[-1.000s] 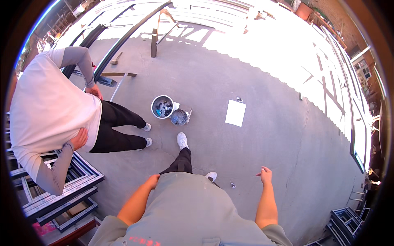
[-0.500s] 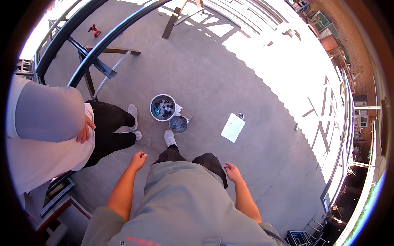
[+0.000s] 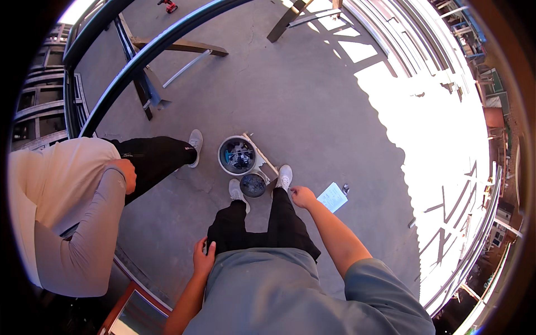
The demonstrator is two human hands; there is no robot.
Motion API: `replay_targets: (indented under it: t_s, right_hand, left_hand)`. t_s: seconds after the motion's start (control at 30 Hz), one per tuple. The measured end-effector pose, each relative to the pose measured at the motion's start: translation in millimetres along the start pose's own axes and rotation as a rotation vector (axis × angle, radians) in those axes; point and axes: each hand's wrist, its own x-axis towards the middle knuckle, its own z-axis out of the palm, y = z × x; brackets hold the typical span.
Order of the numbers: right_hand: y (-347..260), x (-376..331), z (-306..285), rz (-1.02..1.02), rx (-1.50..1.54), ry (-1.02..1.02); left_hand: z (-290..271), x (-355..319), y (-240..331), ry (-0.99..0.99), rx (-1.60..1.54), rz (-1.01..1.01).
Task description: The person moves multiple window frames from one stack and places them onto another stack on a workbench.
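My left hand [image 3: 204,256] hangs beside my left thigh, thumb and fingers apart, holding nothing I can see. Reaching forward past my right knee, my right hand [image 3: 303,197] has loosely bent fingers that are partly apart; nothing shows in it. Ahead of my shoes stands a large pale-rimmed bucket [image 3: 221,164] with dark and teal pieces inside. A smaller dark bucket [image 3: 253,186] with grey contents touches its near side, close to my feet. To the right of my right hand, a clipboard with a white sheet [image 3: 332,197] lies on the concrete floor.
A co-worker [image 3: 72,173] stands close on my left, one hand [image 3: 125,174] at the waist. A dark curved metal frame [image 3: 146,58] rests near trestle legs [image 3: 184,46] at the upper left. A red drill [image 3: 168,6] lies beyond. Metal bars [image 3: 399,42] lie upper right.
I have stepped closer to the buckets, and both my shoes now show. My right hand has moved forward near the clipboard; my left has dropped back beside my thigh. The co-worker's arm has shifted.
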Motion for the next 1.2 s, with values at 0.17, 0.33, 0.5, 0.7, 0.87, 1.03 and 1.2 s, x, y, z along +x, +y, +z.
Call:
replay_targets:
  t_s: [0.17, 0.33, 0.5, 0.7, 0.87, 1.03, 1.2]
  right_hand:
    - [-48, 142, 4, -0.156, -0.081, -0.02]
    - [-73, 272, 85, -0.32, -0.114, -0.008]
    - [-95, 353, 167, -0.352, 0.022, 0.088]
    - [-99, 387, 215, -0.188, -0.144, 0.193]
    - [-95, 388, 221, -0.194, -0.231, 0.183]
    - [-108, 357, 202, -0.232, -0.253, 0.16]
    - [-112, 328, 192, -0.291, -0.211, 0.176]
  left_hand:
    - [52, -39, 24, -0.009, 0.137, -0.036]
    - [69, -31, 27, -0.04, 0.102, -0.175]
    - [73, -29, 6, -0.071, 0.049, -0.249]
    - [66, -18, 5, -0.134, 0.059, -0.332]
    - [66, -19, 0, -0.137, 0.064, -0.317]
    - [74, -11, 7, -0.126, 0.029, -0.291]
    - [68, -15, 7, -0.136, 0.056, -0.235]
